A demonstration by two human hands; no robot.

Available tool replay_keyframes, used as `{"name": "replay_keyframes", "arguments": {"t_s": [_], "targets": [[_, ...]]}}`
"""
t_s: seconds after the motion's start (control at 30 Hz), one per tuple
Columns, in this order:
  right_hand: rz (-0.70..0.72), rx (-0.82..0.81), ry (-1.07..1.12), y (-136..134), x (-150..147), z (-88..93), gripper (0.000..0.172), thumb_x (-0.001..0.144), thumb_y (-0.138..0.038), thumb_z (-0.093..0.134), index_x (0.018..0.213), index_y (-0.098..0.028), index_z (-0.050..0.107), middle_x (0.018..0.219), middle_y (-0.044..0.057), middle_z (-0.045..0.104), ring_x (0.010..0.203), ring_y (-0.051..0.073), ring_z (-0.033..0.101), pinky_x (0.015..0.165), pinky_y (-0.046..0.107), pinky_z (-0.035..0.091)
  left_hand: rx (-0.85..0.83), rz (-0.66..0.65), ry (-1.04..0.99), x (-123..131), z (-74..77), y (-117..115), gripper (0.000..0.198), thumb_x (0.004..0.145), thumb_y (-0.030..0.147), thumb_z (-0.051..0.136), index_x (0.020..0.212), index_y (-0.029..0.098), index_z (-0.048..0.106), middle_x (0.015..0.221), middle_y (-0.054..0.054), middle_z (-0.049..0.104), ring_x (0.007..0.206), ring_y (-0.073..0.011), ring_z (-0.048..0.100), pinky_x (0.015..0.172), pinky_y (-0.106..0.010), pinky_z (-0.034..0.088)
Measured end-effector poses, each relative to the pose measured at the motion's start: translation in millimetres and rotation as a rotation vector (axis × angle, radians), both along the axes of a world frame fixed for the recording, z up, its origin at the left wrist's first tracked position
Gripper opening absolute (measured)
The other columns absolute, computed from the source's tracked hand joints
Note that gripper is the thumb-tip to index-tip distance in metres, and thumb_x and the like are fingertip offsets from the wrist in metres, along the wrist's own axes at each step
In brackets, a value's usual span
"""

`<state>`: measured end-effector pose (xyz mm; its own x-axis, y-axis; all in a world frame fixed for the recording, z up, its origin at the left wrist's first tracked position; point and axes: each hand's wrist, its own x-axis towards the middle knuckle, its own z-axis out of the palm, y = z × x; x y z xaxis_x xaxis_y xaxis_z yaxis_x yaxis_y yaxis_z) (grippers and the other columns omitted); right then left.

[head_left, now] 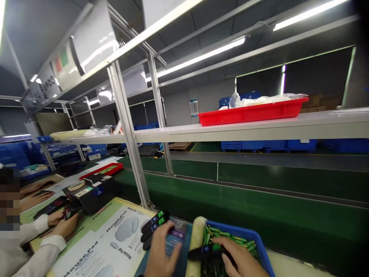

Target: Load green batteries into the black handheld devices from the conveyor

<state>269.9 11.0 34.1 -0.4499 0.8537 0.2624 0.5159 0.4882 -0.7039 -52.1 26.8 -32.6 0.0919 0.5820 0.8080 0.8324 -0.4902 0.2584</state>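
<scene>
My left hand (pixel 160 250) is open, its thumb and fingers apart. It hovers by several slim black pieces with green labels (pixel 152 230), which lie side by side on a blue-green printed sheet (pixel 174 246). In my right hand (pixel 242 258) is a slim black piece (pixel 203 252), with a green patch on top near my fingertips. This hand is over a blue bin (pixel 261 240) full of small green and gold pieces (pixel 223 232). A cream padded roll (pixel 196 240) runs along the bin's left side, and the black piece reaches across it.
Printed mouse pads (pixel 115 234) cover the bench to the left, where a co-worker's hands (pixel 65 223) hold a dark object. Beyond stand a black box (pixel 95 192) and a metal post (pixel 127 134). A shelf (pixel 184 132) carries a red tray (pixel 253 111); a green conveyor belt (pixel 230 204) runs below.
</scene>
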Motion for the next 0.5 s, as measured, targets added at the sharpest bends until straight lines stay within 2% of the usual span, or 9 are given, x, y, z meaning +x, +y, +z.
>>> {"name": "replay_keyframes", "arguments": {"t_s": [0.1,0.2,0.27,0.33,0.4,0.5], "targets": [[-0.156,0.179,0.059,5.3,12.4,-0.1,0.043,0.108,-0.045,0.042,0.143,-0.028,0.06,0.134,0.011,0.068,0.116,0.027,0.07,0.088,0.03,0.061,-0.092,0.253,-0.06,-44.1,-15.2,18.4,0.052,0.095,0.048,0.057,0.138,0.019,0.053,0.128,-0.019,0.067,0.119,-0.0355,0.064,0.098,-0.056,0.058],[-0.357,0.342,0.06,10.8,9.6,-16.7,0.042,0.108,-0.044,0.044,0.146,-0.032,0.056,0.136,0.009,0.067,0.122,0.03,0.067,0.091,0.034,0.061,-0.22,0.363,-0.084,-72.2,-38.4,29.0,0.053,0.094,0.057,0.054,0.129,0.018,0.059,0.121,-0.017,0.067,0.113,-0.0359,0.065,0.095,-0.056,0.058],[-0.369,0.349,-0.023,16.4,2.7,-29.6,0.04,0.106,-0.042,0.047,0.143,-0.032,0.059,0.128,0.008,0.071,0.113,0.031,0.071,0.088,0.036,0.062,-0.297,0.397,-0.071,-81.5,-50.6,31.4,0.057,0.09,0.062,0.056,0.126,0.019,0.063,0.115,-0.015,0.068,0.107,-0.0352,0.066,0.09,-0.054,0.059],[-0.31,0.286,-0.116,21.1,-0.7,-33.2,0.038,0.104,-0.041,0.05,0.138,-0.033,0.063,0.119,0.007,0.075,0.101,0.03,0.074,0.08,0.034,0.062,-0.348,0.406,-0.044,-85.5,-56.9,32.4,0.058,0.086,0.065,0.058,0.121,0.02,0.068,0.108,-0.013,0.068,0.1,-0.0342,0.067,0.084,-0.051,0.06],[-0.333,0.201,-0.092,23.2,5.9,-23.2,0.039,0.105,-0.044,0.047,0.139,-0.033,0.061,0.114,0.007,0.076,0.093,0.028,0.075,0.071,0.032,0.061,-0.372,0.388,-0.007,-86.1,-57.2,33.2,0.054,0.086,0.065,0.059,0.117,0.022,0.072,0.105,-0.012,0.068,0.094,-0.0323,0.068,0.08,-0.048,0.06],[-0.527,0.09,0.148,28.9,40.5,6.0,0.048,0.105,-0.056,0.041,0.142,-0.027,0.052,0.093,0.006,0.075,0.066,0.024,0.07,0.054,0.031,0.054,-0.352,0.321,0.054,-83.1,-52.0,33.9,0.045,0.091,0.061,0.056,0.115,0.027,0.074,0.107,-0.009,0.069,0.094,-0.0284,0.068,0.082,-0.043,0.06]]}}
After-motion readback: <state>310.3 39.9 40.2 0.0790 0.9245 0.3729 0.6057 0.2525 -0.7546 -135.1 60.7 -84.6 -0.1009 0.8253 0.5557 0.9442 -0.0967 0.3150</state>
